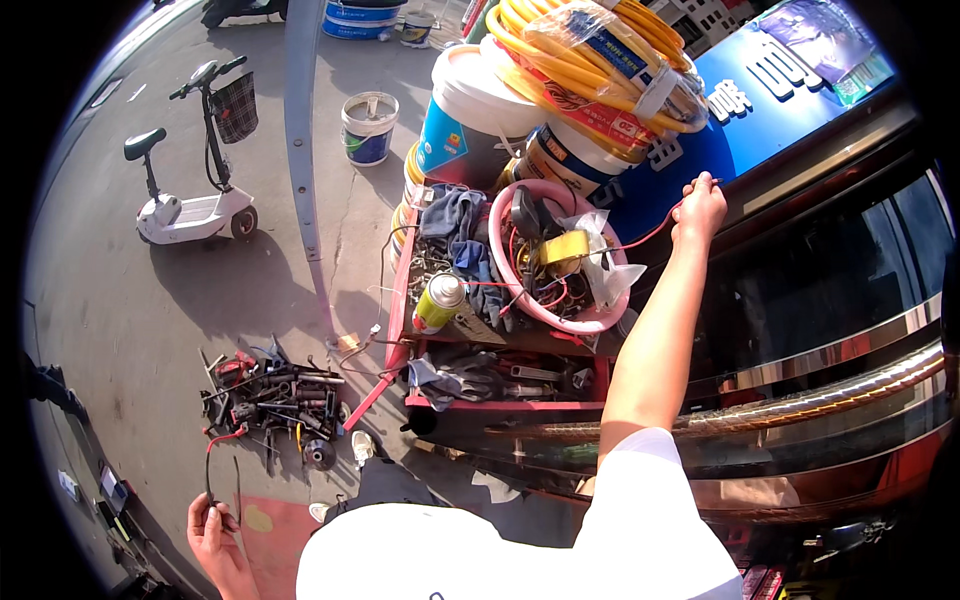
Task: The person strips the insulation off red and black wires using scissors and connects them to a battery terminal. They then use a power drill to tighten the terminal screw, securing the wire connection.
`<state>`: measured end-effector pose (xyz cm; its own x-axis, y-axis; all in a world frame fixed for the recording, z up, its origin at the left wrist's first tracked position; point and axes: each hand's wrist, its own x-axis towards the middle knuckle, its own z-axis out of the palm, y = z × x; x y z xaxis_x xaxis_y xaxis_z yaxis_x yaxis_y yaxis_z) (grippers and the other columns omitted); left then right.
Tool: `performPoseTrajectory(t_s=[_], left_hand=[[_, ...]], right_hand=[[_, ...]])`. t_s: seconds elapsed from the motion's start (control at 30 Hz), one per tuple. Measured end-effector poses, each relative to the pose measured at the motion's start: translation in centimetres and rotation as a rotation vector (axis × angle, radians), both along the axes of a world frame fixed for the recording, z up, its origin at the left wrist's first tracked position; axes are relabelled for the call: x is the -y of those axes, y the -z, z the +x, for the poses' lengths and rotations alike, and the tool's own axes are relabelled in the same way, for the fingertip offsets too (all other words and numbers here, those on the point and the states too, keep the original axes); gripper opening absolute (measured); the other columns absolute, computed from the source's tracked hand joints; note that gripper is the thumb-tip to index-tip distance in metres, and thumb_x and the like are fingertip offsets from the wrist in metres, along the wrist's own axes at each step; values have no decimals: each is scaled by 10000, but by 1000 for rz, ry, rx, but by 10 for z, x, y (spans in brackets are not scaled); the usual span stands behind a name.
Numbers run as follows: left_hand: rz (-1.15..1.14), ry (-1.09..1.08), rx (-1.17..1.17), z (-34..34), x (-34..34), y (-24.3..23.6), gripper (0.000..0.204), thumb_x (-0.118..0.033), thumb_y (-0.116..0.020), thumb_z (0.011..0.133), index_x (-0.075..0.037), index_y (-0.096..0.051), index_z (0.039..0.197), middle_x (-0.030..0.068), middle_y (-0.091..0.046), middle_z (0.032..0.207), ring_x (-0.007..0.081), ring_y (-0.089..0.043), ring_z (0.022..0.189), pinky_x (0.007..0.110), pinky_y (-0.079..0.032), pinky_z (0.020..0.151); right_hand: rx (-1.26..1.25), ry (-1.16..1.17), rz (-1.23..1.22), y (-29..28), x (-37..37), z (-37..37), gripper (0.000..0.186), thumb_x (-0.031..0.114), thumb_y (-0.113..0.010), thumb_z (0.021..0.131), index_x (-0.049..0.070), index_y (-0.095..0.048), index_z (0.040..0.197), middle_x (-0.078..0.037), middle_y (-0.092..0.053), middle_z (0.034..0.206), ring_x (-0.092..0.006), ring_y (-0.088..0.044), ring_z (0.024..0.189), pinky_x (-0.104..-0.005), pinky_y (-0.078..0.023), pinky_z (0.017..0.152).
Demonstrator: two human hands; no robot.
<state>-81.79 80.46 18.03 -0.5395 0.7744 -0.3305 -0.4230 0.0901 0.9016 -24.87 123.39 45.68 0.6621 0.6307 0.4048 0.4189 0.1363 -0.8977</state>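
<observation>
My right hand (699, 212) is raised at the upper right, its fingers pinched on the end of a thin red wire (650, 236). From there the wire runs down toward a pink basin (500, 262). In the basin lie a yellow tape roll (565, 247), a clear plastic bag (608, 270) and tangled wires. Low at the left, my left hand (212, 535) is closed on a black cable (208, 468) with a red stretch near its upper end. Beyond that hand, a pile of hand tools (285, 405) lies on the ground.
A red tool cart (500, 403) carries gloves (468, 250) and a spray can (437, 302). Behind it stand paint buckets (460, 120) topped by coiled yellow hose (600, 60). A white scooter (200, 212) stands at the left, a glass-fronted case (800, 290) at the right.
</observation>
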Motion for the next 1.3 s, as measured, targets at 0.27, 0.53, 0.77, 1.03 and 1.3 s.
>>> performPoseTrajectory(t_s=[0.27,0.53,0.77,1.03,1.3], left_hand=[[-21,-103,61,6,14,7,243,-96,-593,961,8,-585,1180,17,-595,825,57,-504,648,199,-375,555],[235,-43,301,19,-26,-39,243,-207,-501,1040,-8,-622,1107,-42,-300,567,66,-264,491,248,-259,479],[417,-133,420,11,-7,-50,231,-204,-526,1020,-11,-642,1073,-6,-451,639,111,-384,587,264,-347,535],[523,-21,462,12,-11,-56,195,-182,-553,1007,-20,-648,1061,16,-533,697,121,-427,625,263,-363,566],[548,93,409,18,-13,-61,177,-147,-591,987,-1,-662,1057,40,-583,722,116,-464,635,257,-380,579]], right_hand=[[-75,-41,-79,6,-14,11,301,292,-496,1037,24,-562,917,-36,-566,748,-99,-460,508,-240,-338,383],[280,-149,-937,175,-65,100,126,73,-579,853,-37,-638,867,-117,-616,689,-223,-576,517,-361,-409,412],[677,319,-785,170,-64,76,446,267,-544,808,-47,-680,1093,-272,-672,1118,-431,-646,1031,-499,-504,889],[771,249,17,95,-12,-116,332,199,-546,854,-16,-642,1087,-208,-673,1041,-378,-620,994,-440,-490,905],[-530,-1559,-680,160,192,-355,250,149,-607,986,-50,-627,1137,-101,-683,904,-138,-636,728,-265,-518,636]])
